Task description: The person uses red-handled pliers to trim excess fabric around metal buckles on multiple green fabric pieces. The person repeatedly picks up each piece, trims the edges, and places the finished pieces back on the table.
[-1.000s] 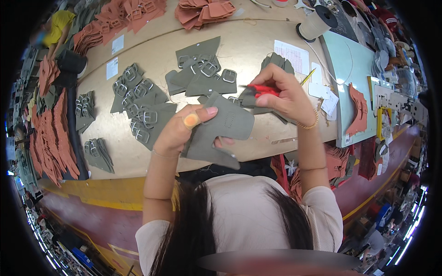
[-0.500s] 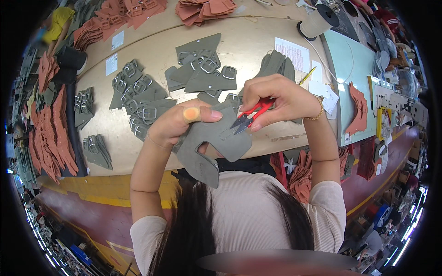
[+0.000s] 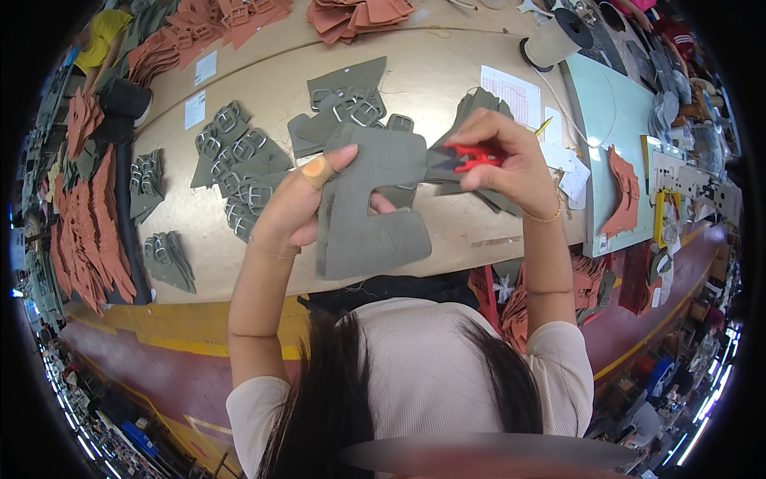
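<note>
My left hand (image 3: 307, 191), with a tan wrap on its thumb, grips a grey-green cut shoe-upper piece (image 3: 375, 164) by its left edge. The piece hangs flat above the table's near edge, its U-shaped notch facing right; stitched outlines show on both arms. Fingertips of that hand show through the notch. In my right hand (image 3: 507, 160) is a pair of red-handled thread snips (image 3: 475, 156), closed around by the fingers. Their dark blades point left, close to the piece's upper right corner. Behind the piece lie grey-green pieces with metal buckles (image 3: 359, 108).
More buckled grey-green pieces (image 3: 239, 160) lie to the left, and a grey-green stack (image 3: 483, 104) to the right. Rust-coloured pieces (image 3: 359, 17) are piled at the back. A cord spool (image 3: 553, 41), paper sheets (image 3: 509, 94) and a pale green board (image 3: 610, 104) occupy the right side.
The shoe-upper piece has been turned and raised so its notch now faces right. My right hand has drawn the snips away from its surface, to the right.
</note>
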The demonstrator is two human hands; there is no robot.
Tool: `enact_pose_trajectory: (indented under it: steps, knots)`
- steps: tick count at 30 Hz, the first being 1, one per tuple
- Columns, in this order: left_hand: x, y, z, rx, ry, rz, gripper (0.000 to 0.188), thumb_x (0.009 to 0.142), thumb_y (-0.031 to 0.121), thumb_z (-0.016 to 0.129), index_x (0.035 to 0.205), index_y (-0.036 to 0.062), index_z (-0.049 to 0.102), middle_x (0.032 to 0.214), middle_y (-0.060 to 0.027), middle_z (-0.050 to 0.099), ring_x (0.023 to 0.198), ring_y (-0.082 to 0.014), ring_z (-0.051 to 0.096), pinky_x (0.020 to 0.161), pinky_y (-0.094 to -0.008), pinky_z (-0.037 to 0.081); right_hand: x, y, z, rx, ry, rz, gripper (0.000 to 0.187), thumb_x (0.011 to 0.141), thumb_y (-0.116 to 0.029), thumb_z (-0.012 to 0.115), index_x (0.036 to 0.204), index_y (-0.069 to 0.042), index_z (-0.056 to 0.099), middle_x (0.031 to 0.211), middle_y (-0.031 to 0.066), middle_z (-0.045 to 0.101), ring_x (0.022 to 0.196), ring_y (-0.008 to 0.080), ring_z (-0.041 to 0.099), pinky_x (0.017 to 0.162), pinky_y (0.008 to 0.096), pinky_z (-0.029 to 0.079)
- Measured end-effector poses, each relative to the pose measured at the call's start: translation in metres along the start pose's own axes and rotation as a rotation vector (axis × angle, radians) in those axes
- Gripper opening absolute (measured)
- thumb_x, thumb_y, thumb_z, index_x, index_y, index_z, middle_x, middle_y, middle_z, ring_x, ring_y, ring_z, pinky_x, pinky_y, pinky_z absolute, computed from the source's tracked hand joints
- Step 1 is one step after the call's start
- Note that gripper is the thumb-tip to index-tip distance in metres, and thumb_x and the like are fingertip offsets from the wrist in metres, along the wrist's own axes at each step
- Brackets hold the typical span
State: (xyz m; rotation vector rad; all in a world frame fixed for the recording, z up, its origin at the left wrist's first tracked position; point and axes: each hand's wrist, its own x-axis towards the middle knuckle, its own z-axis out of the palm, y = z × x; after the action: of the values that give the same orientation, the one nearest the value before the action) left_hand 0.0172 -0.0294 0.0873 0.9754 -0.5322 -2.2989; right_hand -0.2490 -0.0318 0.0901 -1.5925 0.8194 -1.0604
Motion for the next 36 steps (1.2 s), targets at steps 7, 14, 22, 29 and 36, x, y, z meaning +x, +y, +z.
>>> enact_pose_trajectory:
  steps: [7, 14, 22, 29, 36]
  knots:
    - [0.004, 0.005, -0.004, 0.069, -0.118, -0.084, 0.044, 0.092, 0.028, 0.056, 0.121, -0.0054, 0.054, 0.095, -0.0204, 0.068, 0.081, -0.022, 0.068, 0.074, -0.0312, 0.057, 0.012, -0.008, -0.003, -0.367, -0.366, -0.146, 0.035, 0.066, -0.026, 0.083, 0.094, -0.008, 0.072, 0.086, 0.0017, 0.062, 0.077, 0.018, 0.059, 0.072, 0.0295, 0.041]
    - [0.003, 0.013, 0.004, 0.384, -0.01, -0.114, 0.042, 0.086, 0.021, 0.063, 0.119, -0.0049, 0.057, 0.095, -0.0111, 0.068, 0.083, -0.016, 0.067, 0.076, -0.0277, 0.055, 0.026, -0.006, 0.011, -0.323, -0.462, -0.153, 0.035, 0.067, -0.031, 0.082, 0.094, -0.011, 0.073, 0.083, -0.0002, 0.059, 0.08, 0.0162, 0.058, 0.077, 0.0276, 0.033]
    - [0.006, 0.018, 0.008, 0.51, 0.011, -0.135, 0.058, 0.083, 0.02, 0.064, 0.131, -0.009, 0.048, 0.109, -0.0139, 0.063, 0.092, -0.0149, 0.064, 0.078, -0.024, 0.051, 0.023, 0.0, 0.016, -0.242, -0.477, -0.117, 0.034, 0.068, -0.023, 0.084, 0.095, -0.007, 0.072, 0.084, 0.0021, 0.058, 0.074, 0.0174, 0.06, 0.068, 0.0282, 0.047]
    - [0.007, 0.018, 0.019, 0.6, -0.032, -0.049, 0.057, 0.084, 0.018, 0.061, 0.137, 0.0022, 0.044, 0.109, -0.0101, 0.062, 0.092, -0.0142, 0.062, 0.078, -0.025, 0.051, 0.02, 0.003, 0.022, -0.143, -0.449, -0.078, 0.031, 0.068, -0.025, 0.083, 0.093, -0.009, 0.073, 0.084, 0.0009, 0.059, 0.075, 0.0153, 0.06, 0.068, 0.0271, 0.046]
    - [0.012, 0.023, 0.023, 0.601, -0.137, -0.116, 0.048, 0.083, 0.017, 0.061, 0.127, 0.0026, 0.048, 0.105, -0.0095, 0.062, 0.091, -0.0133, 0.062, 0.078, -0.0254, 0.051, 0.019, -0.001, 0.021, -0.228, -0.441, -0.093, 0.028, 0.067, -0.028, 0.084, 0.087, -0.012, 0.073, 0.083, 0.0002, 0.06, 0.077, 0.0157, 0.059, 0.072, 0.0266, 0.039]
